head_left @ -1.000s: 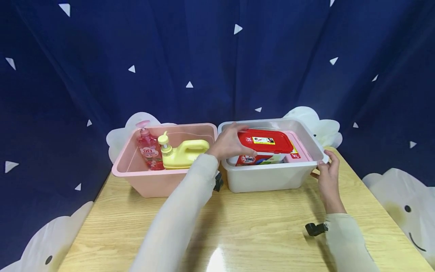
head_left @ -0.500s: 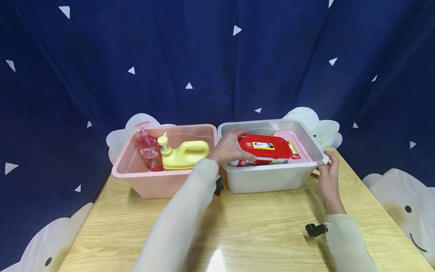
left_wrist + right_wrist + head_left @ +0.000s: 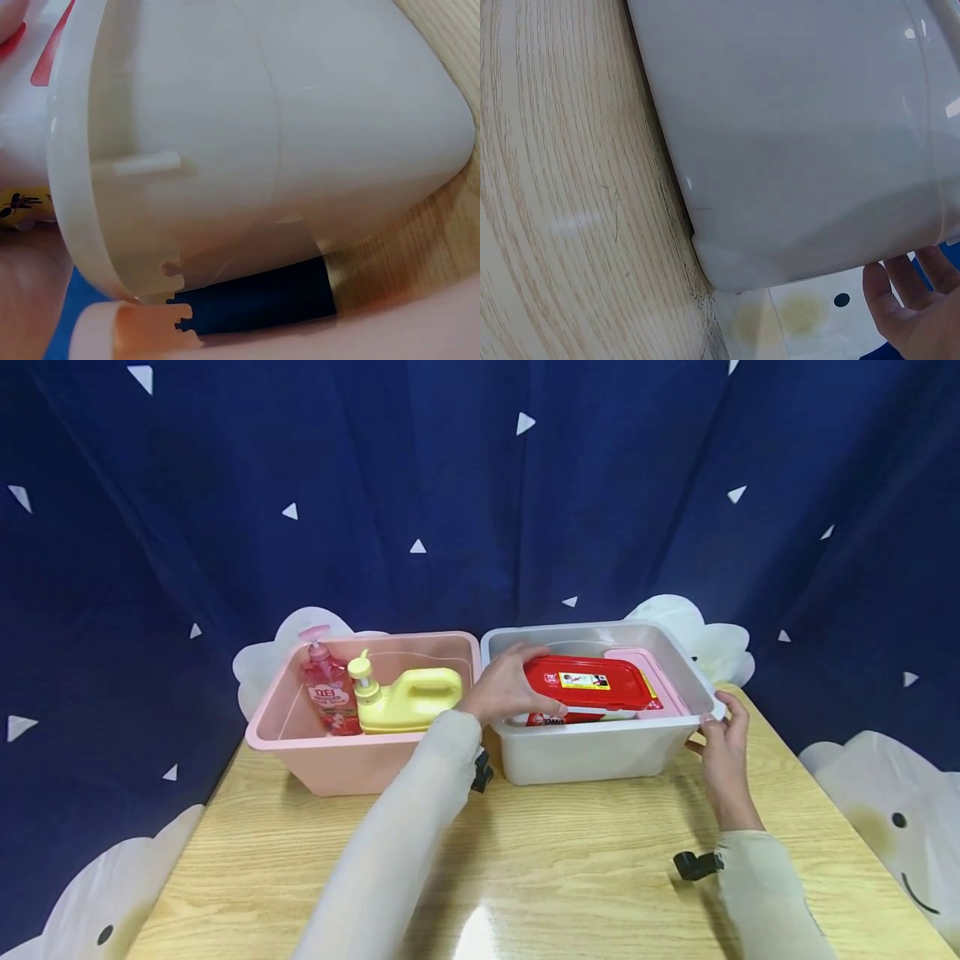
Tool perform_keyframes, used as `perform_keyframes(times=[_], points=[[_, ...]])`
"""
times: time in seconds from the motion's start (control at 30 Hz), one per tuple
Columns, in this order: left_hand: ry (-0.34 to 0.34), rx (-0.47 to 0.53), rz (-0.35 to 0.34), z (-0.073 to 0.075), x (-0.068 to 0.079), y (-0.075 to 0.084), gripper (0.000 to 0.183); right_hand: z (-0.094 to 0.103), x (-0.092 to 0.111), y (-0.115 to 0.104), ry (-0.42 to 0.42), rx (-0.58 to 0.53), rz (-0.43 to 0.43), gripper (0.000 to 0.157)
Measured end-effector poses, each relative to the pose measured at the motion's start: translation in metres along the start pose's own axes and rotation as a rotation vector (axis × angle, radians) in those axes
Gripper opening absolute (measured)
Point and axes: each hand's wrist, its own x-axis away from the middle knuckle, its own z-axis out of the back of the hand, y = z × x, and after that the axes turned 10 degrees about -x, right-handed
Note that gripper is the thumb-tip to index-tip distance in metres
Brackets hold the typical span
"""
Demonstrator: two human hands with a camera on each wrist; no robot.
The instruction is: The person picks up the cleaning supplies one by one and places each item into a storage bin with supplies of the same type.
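Observation:
In the head view, my left hand (image 3: 508, 685) grips the left end of a red-lidded OMO laundry-pod box (image 3: 588, 683). The box sits low in the white plastic bin (image 3: 585, 758), its front mostly hidden by the bin's near wall. Beside and partly under it lies a flat pink-lidded box (image 3: 660, 681) with a red and yellow label. My right hand (image 3: 726, 760) holds the bin's front right corner, thumb at the rim and fingers round the outside. From the right wrist, its fingers (image 3: 911, 289) show against the bin's wall (image 3: 795, 165).
Left of the white bin, close against it, stands a pink bin (image 3: 352, 770). It contains a red pump bottle (image 3: 330, 693) and a yellow jug-shaped pump bottle (image 3: 405, 702). Both bins rest on a wooden table (image 3: 570, 860), with a dark blue curtain (image 3: 450, 468) behind.
My left hand has lowered the red-lidded box deeper into the white bin and shifted it slightly right, over more of the pink-lidded box. The right hand has stayed at the bin's corner.

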Motion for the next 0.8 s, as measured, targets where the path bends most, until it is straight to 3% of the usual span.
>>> perform_keyframes(times=[0.43, 0.63, 0.8], points=[[-0.003, 0.052, -0.005, -0.0038, -0.0025, -0.0022, 0.085, 0.0015, -0.0005, -0.0013, -0.001, 0.015, 0.005, 0.041], [-0.014, 0.009, -0.05, -0.0074, -0.0049, -0.0038, 0.083, 0.0028, -0.0008, -0.002, 0.003, 0.014, 0.004, 0.04], [-0.035, -0.009, -0.074, -0.0022, -0.004, -0.0034, 0.079, 0.0025, -0.0003, -0.0016, -0.018, 0.024, 0.001, 0.04]])
